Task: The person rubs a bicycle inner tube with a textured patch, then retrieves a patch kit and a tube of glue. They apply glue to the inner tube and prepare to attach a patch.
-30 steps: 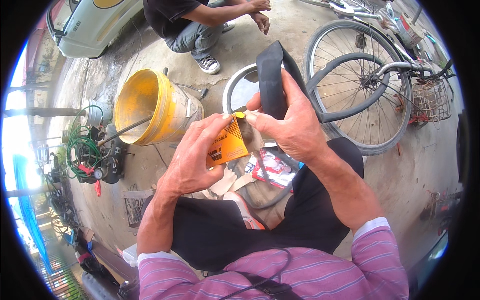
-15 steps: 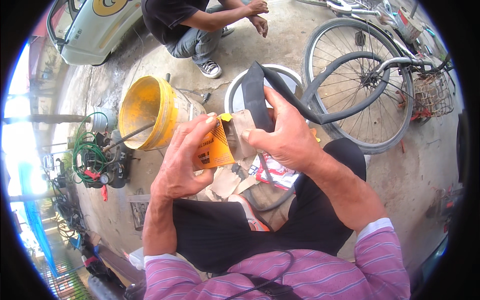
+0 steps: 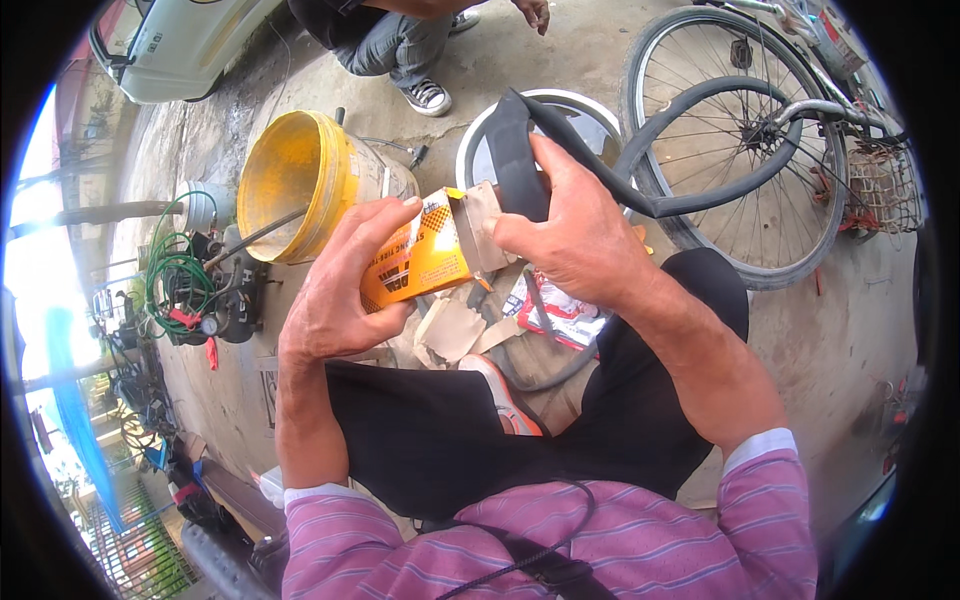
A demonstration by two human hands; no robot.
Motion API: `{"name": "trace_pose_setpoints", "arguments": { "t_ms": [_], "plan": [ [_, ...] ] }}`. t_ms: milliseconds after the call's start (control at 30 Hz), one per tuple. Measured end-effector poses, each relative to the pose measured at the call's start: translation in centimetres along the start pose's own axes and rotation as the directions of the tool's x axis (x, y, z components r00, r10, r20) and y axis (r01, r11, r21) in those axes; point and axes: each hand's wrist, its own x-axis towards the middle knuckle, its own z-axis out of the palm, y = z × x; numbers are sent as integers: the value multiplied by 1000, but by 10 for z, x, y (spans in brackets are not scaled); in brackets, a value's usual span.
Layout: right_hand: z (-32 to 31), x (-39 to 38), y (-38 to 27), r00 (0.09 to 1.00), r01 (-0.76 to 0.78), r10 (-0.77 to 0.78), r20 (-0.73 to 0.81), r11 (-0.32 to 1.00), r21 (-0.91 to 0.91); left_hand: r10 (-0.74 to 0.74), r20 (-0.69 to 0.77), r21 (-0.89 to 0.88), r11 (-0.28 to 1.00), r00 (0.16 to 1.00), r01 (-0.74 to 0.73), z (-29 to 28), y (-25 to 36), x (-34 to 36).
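Note:
My left hand (image 3: 335, 290) grips a small orange-and-yellow cardboard box (image 3: 412, 262) between fingers and thumb, its open end facing right. With the fingers of my right hand (image 3: 595, 245) I hold a folded stretch of black inner tube (image 3: 517, 165). The thumb of that hand presses on the box's grey-brown end flap (image 3: 481, 222). What lies inside the box is hidden. From my right hand the tube runs right, over the spokes of a bicycle wheel (image 3: 640, 95).
A yellow bucket (image 3: 326, 190) lies tilted at left, beside a compressor (image 3: 235, 300) with a green hose. A white basin (image 3: 470, 135) stands behind my right hand. Torn cardboard (image 3: 450, 330) and a red-and-white packet (image 3: 560, 320) lie between my legs. Another person (image 3: 395, 50) squats ahead.
The box has turned so that more of its printed face shows, and my left hand has shifted slightly left and down. The surroundings sit higher in the picture. Both grips stay.

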Motion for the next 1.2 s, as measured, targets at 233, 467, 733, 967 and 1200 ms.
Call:
{"name": "trace_pose_setpoints", "arguments": {
  "t_ms": [233,467,733,967,1200],
  "plan": [
    [-9,-2,-14,996,-35,49,-79,984,177,-118,146,23,993,982,116,-21,-50,-5],
    [6,-9,-17,999,-14,20,-28,980,198,-370,192,-524,744,909,414,40,-182,-47],
    [14,-10,-13,996,-76,81,-48,993,95,-512,83,-993,-113,855,29,189,-261,-59],
    [26,4,-3,989,-140,145,-37,985,96,-508,-88,-983,-97,857,-158,196,-255,-57],
    [36,17,8,988,-155,155,11,985,79,-486,-202,-967,-39,850,-252,178,-246,-63]
  ]
}}
